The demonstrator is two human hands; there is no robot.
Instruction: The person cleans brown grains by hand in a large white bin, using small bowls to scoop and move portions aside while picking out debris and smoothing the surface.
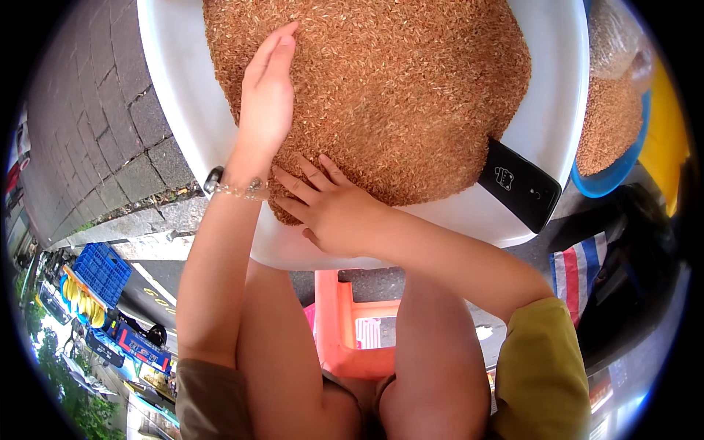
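The left hand [268,95], straight with fingers together, touches the brown rice grains [411,95] at nine o'clock; the right hand [341,216], fingers spread, touches them at seven.

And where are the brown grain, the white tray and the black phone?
Brown grain [396,110]: head view, middle of the heap.
White tray [556,73]: head view, bare part right of the grain.
Black phone [518,185]: head view, middle of its upturned side.

Yellow asphalt digits [159,301], white emblem [504,178] on phone [521,187], blue panel [144,349] possibly lettered
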